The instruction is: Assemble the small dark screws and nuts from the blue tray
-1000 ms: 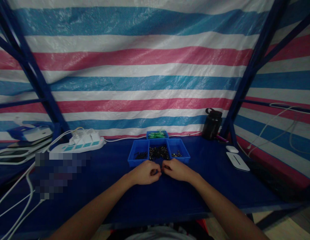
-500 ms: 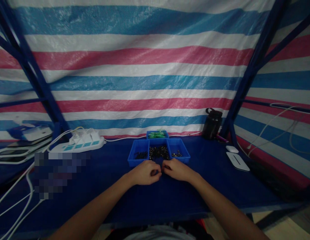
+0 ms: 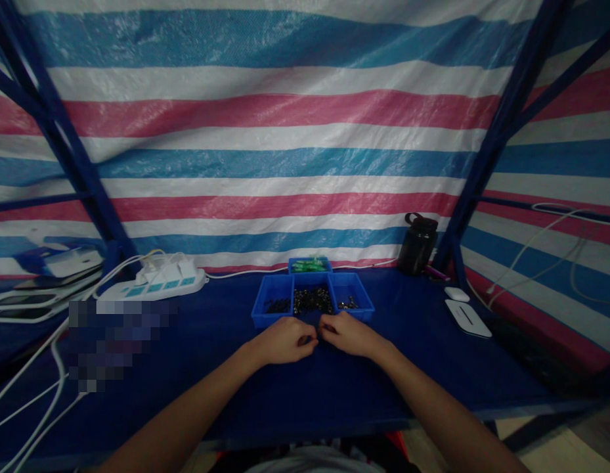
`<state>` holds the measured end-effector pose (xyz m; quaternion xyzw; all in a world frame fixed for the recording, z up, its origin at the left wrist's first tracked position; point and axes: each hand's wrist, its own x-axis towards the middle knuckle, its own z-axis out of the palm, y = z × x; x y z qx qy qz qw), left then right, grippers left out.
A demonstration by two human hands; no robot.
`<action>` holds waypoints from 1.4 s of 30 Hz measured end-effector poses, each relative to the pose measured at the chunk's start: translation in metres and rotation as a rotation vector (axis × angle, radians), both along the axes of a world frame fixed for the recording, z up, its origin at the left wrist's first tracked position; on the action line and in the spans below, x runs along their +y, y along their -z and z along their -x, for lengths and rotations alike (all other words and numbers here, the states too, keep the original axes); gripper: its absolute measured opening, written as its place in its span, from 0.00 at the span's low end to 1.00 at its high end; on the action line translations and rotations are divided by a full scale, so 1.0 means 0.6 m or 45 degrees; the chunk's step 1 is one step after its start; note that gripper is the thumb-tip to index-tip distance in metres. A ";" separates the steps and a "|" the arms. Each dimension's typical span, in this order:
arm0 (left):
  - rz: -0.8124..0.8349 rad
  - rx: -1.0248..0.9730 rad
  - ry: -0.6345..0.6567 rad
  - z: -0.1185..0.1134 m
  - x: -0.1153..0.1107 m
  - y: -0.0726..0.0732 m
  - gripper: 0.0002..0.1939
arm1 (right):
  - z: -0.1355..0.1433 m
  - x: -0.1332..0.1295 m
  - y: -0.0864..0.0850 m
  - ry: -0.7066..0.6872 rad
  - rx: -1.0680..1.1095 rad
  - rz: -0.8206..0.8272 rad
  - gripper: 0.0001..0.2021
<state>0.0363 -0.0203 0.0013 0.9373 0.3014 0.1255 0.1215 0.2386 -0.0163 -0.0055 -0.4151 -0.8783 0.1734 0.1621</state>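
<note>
My left hand (image 3: 287, 339) and my right hand (image 3: 348, 333) meet fingertip to fingertip just in front of the blue bins. Both are closed in a pinch. Whatever sits between the fingers is too small or too hidden to name. Beyond them, the left blue bin (image 3: 256, 309) has thin dark pieces (image 3: 278, 306) in it. Small black and brassy parts (image 3: 312, 300) fill the middle bin. A few shiny metal pieces (image 3: 347, 303) lie in the right blue bin (image 3: 368, 301). Behind these, a smaller blue bin (image 3: 290, 264) contains green pieces (image 3: 309, 264).
A white power strip (image 3: 161, 287) with plugs and cables lies at the left, near stacked phone-like devices (image 3: 33, 302). A black bottle (image 3: 417, 244) stands at the back right. A white flat device (image 3: 468, 318) and small white case (image 3: 456, 293) lie on the blue table (image 3: 305, 401).
Almost nothing differs. Both hands keep their place in front of the bins, with at most a very slight shift of the fingers.
</note>
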 end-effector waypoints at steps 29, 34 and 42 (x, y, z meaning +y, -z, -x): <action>-0.004 0.061 -0.204 -0.001 0.008 0.014 0.12 | -0.002 -0.003 -0.006 -0.070 0.071 0.030 0.07; -0.049 0.080 -0.188 -0.002 0.007 0.015 0.11 | 0.000 -0.006 -0.008 -0.067 0.069 0.029 0.07; -0.081 0.090 -0.184 -0.005 0.004 0.012 0.10 | 0.002 -0.002 0.000 -0.103 0.096 0.005 0.07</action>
